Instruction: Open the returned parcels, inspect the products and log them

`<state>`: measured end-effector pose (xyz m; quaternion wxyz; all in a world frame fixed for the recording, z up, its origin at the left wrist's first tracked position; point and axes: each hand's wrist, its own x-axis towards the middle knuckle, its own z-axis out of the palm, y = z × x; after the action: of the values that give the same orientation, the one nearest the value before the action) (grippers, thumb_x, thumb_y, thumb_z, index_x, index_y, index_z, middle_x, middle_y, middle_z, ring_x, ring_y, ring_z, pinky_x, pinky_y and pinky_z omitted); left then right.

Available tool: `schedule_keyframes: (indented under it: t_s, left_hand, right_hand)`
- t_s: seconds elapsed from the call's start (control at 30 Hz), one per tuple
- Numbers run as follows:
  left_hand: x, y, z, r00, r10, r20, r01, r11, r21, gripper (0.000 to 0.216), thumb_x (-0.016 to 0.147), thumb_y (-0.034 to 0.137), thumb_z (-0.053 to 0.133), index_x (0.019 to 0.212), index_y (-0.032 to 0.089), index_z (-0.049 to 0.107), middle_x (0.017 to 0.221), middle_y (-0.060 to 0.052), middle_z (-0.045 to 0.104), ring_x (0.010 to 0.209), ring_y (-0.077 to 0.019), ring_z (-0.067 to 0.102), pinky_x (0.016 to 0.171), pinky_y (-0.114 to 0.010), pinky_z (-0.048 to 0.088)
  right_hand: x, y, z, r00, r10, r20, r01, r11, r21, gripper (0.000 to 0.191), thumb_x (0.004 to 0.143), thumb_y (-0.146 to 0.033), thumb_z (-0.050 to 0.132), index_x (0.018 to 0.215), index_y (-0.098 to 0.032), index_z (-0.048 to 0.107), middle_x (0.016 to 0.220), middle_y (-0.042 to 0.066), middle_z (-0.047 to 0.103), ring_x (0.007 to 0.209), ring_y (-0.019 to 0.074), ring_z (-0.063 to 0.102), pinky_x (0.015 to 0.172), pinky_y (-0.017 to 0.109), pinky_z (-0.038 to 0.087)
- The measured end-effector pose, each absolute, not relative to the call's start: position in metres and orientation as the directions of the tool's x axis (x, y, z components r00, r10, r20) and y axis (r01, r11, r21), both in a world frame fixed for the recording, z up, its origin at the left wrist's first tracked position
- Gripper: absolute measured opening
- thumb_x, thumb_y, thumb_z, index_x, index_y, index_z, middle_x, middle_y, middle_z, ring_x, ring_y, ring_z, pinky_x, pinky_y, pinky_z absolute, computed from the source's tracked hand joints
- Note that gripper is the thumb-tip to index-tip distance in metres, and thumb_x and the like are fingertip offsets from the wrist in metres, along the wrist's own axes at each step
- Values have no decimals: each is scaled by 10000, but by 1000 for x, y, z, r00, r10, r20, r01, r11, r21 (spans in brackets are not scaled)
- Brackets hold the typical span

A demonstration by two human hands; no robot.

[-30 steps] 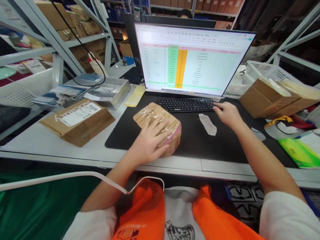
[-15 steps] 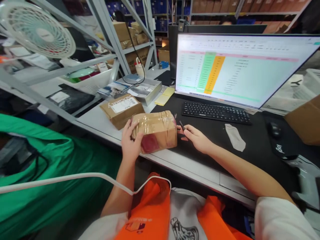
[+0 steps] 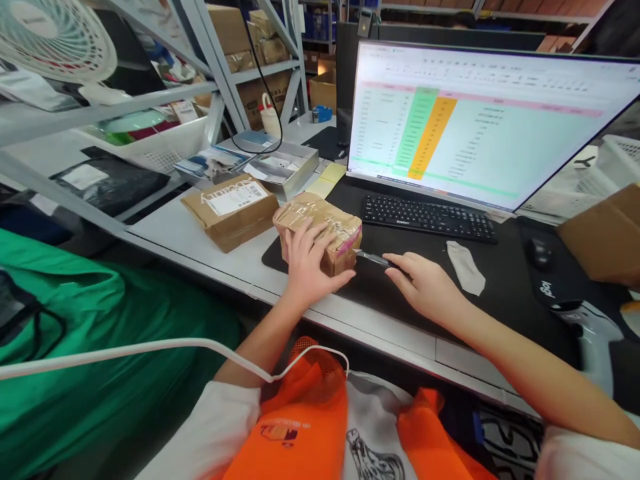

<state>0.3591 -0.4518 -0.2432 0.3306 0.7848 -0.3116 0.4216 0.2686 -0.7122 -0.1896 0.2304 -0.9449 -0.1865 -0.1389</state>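
Observation:
A taped, dented cardboard box [image 3: 323, 220] lies on the desk's black mat, with clear tape on top and a magenta stain along its right edge. My left hand [image 3: 313, 263] rests on it with fingers spread over the top and near side, thumb stretched out to the right. In my right hand [image 3: 425, 280] is a utility knife [image 3: 375, 259], its blade pointing left. The blade's tip meets or nearly meets the box's right end; contact is hard to tell.
Left of the box sits another labelled carton [image 3: 233, 210]. Behind are an open grey box [image 3: 290, 170] and yellow paper [image 3: 327, 180]. A keyboard [image 3: 427, 219], monitor [image 3: 475, 127], pale cloth-like piece [image 3: 466, 267] and mouse [image 3: 540, 252] are rightward. A white cable [image 3: 165, 343] crosses in front.
The box has been set down and turned on the mat. My left hand has shifted from its left end to its top and near side. The knife now points at the right end.

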Motion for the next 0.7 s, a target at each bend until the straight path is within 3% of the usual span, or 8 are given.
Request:
schedule_keyframes:
  t_s: [0.13,0.33,0.7]
  left_hand:
    - [355,-469,-247,404,-129,905,-750,-614,247,432,810,350,797,1181,230,611,1280,-122,655,1329,-349,561,1117,-562,447]
    - [364,-466,-250,402,-119,908,-739,-627,245,383,815,351,787,1130,235,602,1238,-102,665,1269,-330,599,1078,-550,488]
    - [360,-471,-248,389,-88,917,-746,-615,257,372,820,288,766,1142,242,586,1220,-107,674,1247,-339,622,1053,-564,508]
  right_hand:
    - [281,-704,-177,898,339,279,412,-872,-265,409,1079,-375,469,1345,-154,685,1002,100,695,892,259,689,789,376,558]
    - [301,-707,-159,914,361,184,400,-876,-270,367,1062,-359,498,1300,-191,723,1026,83,727,921,252,698,832,369,554]
    - [304,-707,-154,908,370,197,412,-872,-263,395,1055,-408,480,1320,-239,719,1034,91,724,913,253,693,828,377,566]
